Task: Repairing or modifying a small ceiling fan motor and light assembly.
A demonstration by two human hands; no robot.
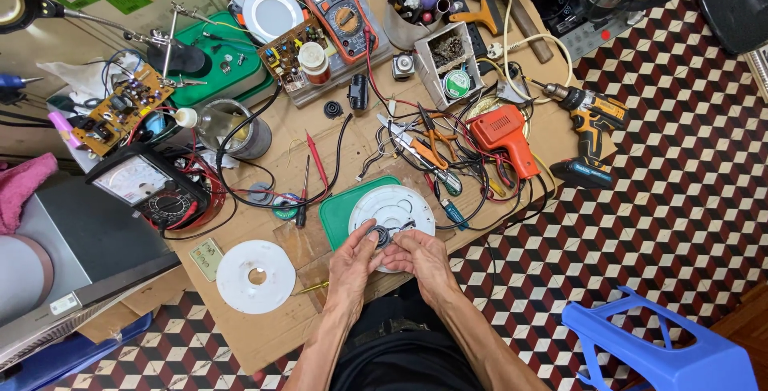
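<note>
A round white lamp housing (392, 207) lies on a green lid (338, 213) at the near edge of the cardboard-covered table. Both my hands rest on its near side. My left hand (354, 257) pinches a small dark ring-shaped part (379, 236) at the housing's middle. My right hand (418, 253) touches the same spot from the right, fingers curled around the part. A white disc with a centre hole (256, 276) lies to the left of my left forearm.
Orange soldering gun (504, 137), cordless drill (588, 123), orange pliers (432, 149) and tangled wires crowd the right. Two multimeters (144, 185) (339, 7), circuit boards (120, 109), screwdrivers (304, 195) sit left and back. A blue plastic stool (652, 343) stands on the patterned floor.
</note>
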